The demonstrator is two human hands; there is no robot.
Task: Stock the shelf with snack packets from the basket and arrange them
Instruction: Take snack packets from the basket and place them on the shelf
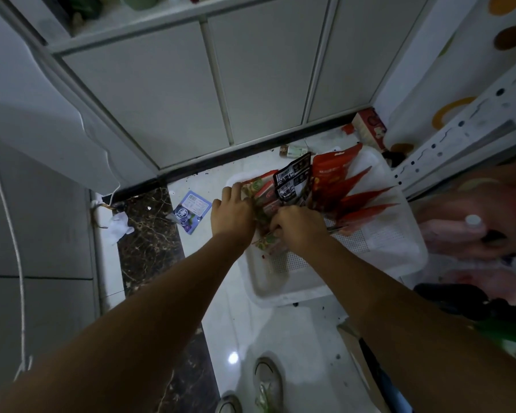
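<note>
A white perforated basket [379, 251] sits on the pale floor below me, holding upright snack packets: several red ones [337, 177], black ones [292, 180] and green-and-red ones [258, 189] at its left end. My left hand [233, 211] reaches down over the basket's left side, fingers curled around the green-and-red packets. My right hand [298, 226] is just beside it, fingers curled and pinching the same bunch of packets from the right. Both hands hide the lower parts of those packets. The white slotted shelf upright [459, 129] stands at the right.
White cabinet doors [173, 93] face me beyond a dark floor strip. A blue packet [189, 211] lies on the floor left of the basket; a small bottle [292, 150] and a red box [370, 129] lie behind it. Pink packs [471, 231] fill the right shelf. My shoes [267, 380] are below.
</note>
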